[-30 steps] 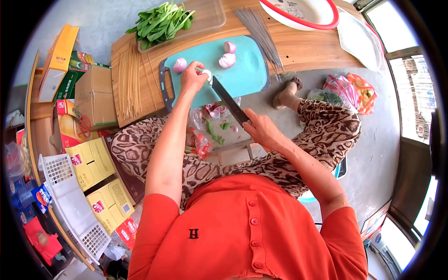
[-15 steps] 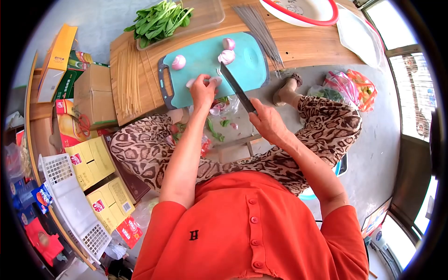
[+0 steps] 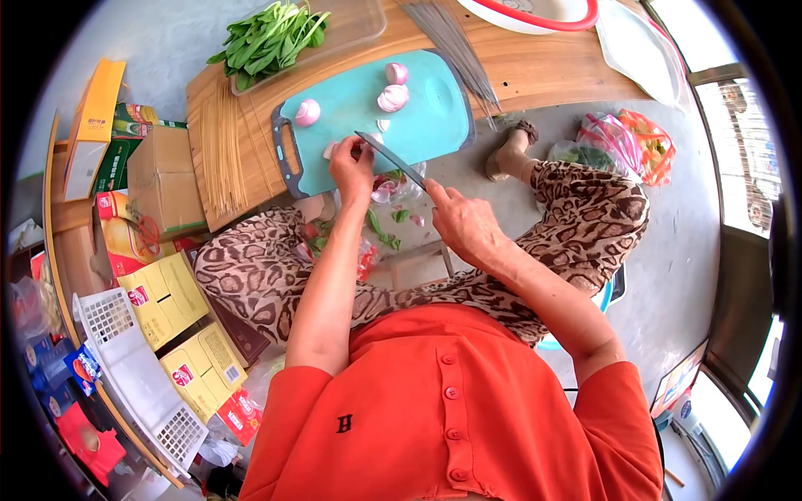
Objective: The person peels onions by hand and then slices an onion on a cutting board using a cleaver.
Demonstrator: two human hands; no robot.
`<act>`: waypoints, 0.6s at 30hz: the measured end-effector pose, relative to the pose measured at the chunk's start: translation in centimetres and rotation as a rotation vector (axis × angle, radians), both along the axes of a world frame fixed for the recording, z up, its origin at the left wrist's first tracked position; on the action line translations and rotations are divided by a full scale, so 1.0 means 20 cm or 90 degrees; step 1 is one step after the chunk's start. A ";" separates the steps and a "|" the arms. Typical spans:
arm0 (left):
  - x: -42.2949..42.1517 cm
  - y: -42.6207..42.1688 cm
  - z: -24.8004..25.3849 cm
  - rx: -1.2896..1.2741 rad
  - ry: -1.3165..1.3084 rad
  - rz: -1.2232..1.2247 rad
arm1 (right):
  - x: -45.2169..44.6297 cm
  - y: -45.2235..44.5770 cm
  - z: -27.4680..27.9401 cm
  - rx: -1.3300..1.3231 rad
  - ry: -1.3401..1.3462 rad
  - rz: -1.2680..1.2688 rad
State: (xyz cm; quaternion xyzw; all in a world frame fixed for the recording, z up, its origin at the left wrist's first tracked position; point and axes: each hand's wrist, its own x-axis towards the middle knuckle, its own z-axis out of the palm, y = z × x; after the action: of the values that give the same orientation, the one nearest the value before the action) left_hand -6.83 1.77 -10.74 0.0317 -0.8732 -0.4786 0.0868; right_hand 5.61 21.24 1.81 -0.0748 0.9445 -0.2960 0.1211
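Observation:
On the teal cutting board, a peeled onion lies at the left and two more sit at the upper right, one of them the larger onion. A small white piece rests below that pair. My left hand is closed at the board's near edge, with a pale onion piece partly showing at its fingers. My right hand grips the handle of a knife; the blade points up and left, its tip beside my left fingers.
Leafy greens lie on a clear tray at the back left. Wooden skewers are left of the board, metal skewers behind it. A red-rimmed basin stands at the back right. Plastic bags and scraps are on the floor.
My left hand has moved right and down to the board's near edge. The knife has swung left toward its fingers. A small white piece now lies on the board.

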 end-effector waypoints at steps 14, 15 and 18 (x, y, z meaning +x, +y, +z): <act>0.00 0.01 0.04 0.010 -0.016 0.005 | -0.03 -0.01 -0.02 -0.008 0.035 -0.002; 0.00 0.01 0.05 0.008 -0.025 0.005 | -0.03 -0.01 -0.02 -0.007 0.035 -0.002; 0.00 0.02 0.08 0.010 -0.029 0.004 | -0.05 0.00 -0.02 0.004 0.055 0.008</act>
State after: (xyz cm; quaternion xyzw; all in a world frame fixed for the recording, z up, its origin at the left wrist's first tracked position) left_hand -6.82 2.08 -9.15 0.0464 -0.8712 -0.4840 0.0681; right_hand 4.68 21.16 1.34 -0.0933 0.9493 -0.2887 0.0823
